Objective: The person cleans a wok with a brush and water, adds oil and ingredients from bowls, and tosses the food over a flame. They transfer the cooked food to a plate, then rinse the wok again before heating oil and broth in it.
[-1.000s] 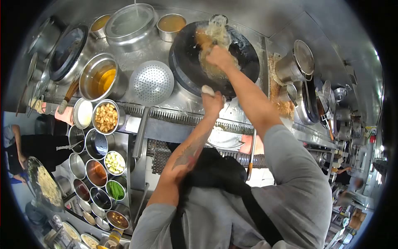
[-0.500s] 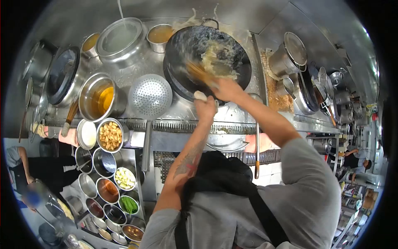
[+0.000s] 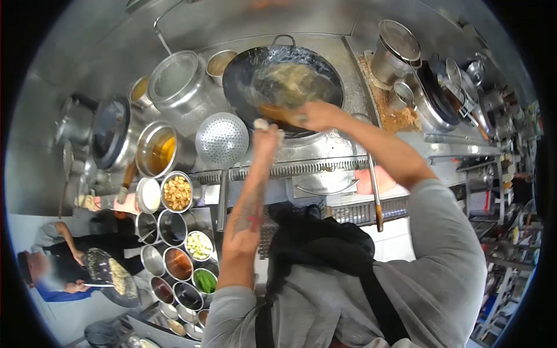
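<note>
A large black wok (image 3: pixel 241 75) sits on the steel stove, with murky, swirling liquid inside. My right hand (image 3: pixel 318 116) is closed round a bamboo brush (image 3: pixel 279 114), whose bristles are in the wok's near part. At the wok's near left edge, my left hand (image 3: pixel 267 141) is closed on a pale cloth (image 3: pixel 261 124). How much of the wok's edge lies under the cloth is hidden. Just left of that hand rests a perforated ladle (image 3: pixel 223 139).
A lidded steel pot (image 3: pixel 174 81) and a pot of orange liquid (image 3: pixel 166 149) stand left. Ingredient containers (image 3: pixel 177 264) line the lower left. A long-handled ladle (image 3: pixel 374 185) lies right of the wok. A co-worker (image 3: pixel 64 249) holds another wok at far left.
The view has shifted, so the stove items sit differently in frame. The brush has moved lower in the wok, and the splashing behind it has died down. The co-worker's wok shows more fully.
</note>
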### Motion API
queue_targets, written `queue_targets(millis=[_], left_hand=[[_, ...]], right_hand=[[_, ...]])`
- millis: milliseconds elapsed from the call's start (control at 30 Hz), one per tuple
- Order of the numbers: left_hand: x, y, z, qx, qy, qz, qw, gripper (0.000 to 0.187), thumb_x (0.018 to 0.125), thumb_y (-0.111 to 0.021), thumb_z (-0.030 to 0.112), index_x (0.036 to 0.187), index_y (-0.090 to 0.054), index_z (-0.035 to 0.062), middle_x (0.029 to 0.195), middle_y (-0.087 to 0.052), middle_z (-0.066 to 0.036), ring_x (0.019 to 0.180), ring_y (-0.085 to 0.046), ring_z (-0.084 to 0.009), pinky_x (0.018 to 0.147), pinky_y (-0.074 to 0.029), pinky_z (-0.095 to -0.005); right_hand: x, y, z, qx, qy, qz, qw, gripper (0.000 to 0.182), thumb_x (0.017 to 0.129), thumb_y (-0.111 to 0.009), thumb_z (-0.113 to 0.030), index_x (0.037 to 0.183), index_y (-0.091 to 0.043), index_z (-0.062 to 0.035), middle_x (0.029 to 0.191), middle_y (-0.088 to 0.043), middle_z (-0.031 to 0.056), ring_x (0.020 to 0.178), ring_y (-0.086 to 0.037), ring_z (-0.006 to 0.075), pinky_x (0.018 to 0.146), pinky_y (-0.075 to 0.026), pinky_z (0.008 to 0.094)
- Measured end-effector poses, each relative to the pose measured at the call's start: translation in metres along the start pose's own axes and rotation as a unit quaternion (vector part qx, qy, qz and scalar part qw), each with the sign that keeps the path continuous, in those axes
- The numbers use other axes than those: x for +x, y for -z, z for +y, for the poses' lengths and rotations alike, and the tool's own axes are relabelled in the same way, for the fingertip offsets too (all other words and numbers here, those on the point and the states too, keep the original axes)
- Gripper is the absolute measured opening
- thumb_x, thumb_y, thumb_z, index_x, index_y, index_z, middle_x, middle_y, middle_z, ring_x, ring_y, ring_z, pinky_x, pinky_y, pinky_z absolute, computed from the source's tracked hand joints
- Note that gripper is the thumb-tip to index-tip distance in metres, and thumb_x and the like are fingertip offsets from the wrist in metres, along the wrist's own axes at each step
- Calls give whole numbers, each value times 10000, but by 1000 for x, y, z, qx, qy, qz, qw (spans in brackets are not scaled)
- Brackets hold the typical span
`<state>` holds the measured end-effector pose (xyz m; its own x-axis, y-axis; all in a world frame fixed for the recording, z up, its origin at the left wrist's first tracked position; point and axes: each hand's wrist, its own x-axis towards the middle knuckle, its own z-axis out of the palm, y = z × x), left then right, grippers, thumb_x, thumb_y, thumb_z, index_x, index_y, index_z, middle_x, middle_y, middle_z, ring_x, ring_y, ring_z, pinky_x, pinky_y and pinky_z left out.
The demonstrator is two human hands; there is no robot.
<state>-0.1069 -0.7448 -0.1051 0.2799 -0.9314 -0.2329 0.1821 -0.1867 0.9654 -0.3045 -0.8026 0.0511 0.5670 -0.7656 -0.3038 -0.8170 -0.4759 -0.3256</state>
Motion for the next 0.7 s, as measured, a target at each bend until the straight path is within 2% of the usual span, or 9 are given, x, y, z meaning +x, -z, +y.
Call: queue_targets(millis=[100, 267, 333, 367, 467, 533, 600, 667, 700], left_hand=[[-39, 42, 102, 11, 136, -57, 989, 155, 960, -565, 195, 901, -519, 59, 682, -572, -59, 495, -535, -161, 379, -391, -290], [-43, 46, 172, 131, 136, -67, 980, 181, 960, -559, 208, 943, -533, 29, 684, -589, -81, 486, -542, -177, 365, -386, -306], [-41, 41, 187, 164, 142, -70, 974, 176, 965, -552, 220, 949, -539, 46, 699, -590, -69, 498, -536, -163, 389, -408, -302], [-39, 38, 191, 187, 137, -63, 971, 175, 968, -549, 225, 950, -539, 51, 704, -591, -66, 504, -537, -159, 398, -415, -300], [-48, 30, 205, 222, 120, -71, 965, 172, 959, -549, 219, 941, -541, 48, 700, -587, -61, 498, -535, -142, 403, -421, -288], [-59, 18, 211, 249, 105, -68, 960, 169, 954, -550, 209, 937, -543, 42, 696, -587, -61, 493, -536, -141, 397, -419, -285], [-78, 4, 215, 301, 39, -42, 952, 182, 945, -550, 191, 904, -542, 14, 683, -586, -69, 475, -534, -143, 381, -413, -284], [-99, -14, 220, 389, -7, -31, 921, 237, 905, -575, 184, 916, -552, -52, 724, -627, -121, 496, -571, -168, 403, -437, -308], [-102, -16, 216, 432, -31, -23, 901, 274, 884, -591, 187, 929, -555, -81, 750, -644, -149, 526, -597, -194, 435, -465, -334]], right_hand=[[-85, 24, 63, -55, 5, -18, 998, 460, 835, -610, -294, 1276, -649, -167, 1078, -691, 223, 1012, -671, 366, 919, -525, 449], [-139, 60, 99, -76, -157, 34, 984, 425, 830, -566, -256, 1203, -678, -85, 1054, -694, 239, 980, -684, 366, 907, -531, 452], [-161, 57, 94, -49, -151, 163, 974, 381, 856, -548, -299, 932, -733, 26, 916, -705, 248, 877, -707, 361, 770, -559, 436], [-164, 47, 99, -41, -156, 168, 972, 381, 856, -548, -299, 932, -733, 26, 916, -705, 248, 877, -707, 361, 770, -559, 436], [-168, 20, 99, 67, -90, 275, 955, 433, 879, -526, -358, 966, -737, 9, 923, -706, 244, 873, -703, 374, 789, -557, 440], [-176, 14, 76, 276, -158, 169, 933, 475, 885, -526, -416, 1053, -722, -17, 987, -701, 241, 918, -686, 387, 845, -542, 444], [-176, -12, 51, 287, -73, 266, 917, 521, 876, -535, -460, 1147, -692, -44, 1064, -694, 219, 974, -676, 366, 867, -534, 439], [-175, -32, 7, 370, -72, 264, 888, 508, 839, -640, -405, 1267, -646, -132, 1161, -681, 183, 1064, -656, 342, 941, -506, 403], [-158, -58, -4, 381, 21, 302, 873, 501, 835, -655, -360, 1294, -631, -163, 1175, -676, 185, 1097, -642, 349, 977, -489, 395]])
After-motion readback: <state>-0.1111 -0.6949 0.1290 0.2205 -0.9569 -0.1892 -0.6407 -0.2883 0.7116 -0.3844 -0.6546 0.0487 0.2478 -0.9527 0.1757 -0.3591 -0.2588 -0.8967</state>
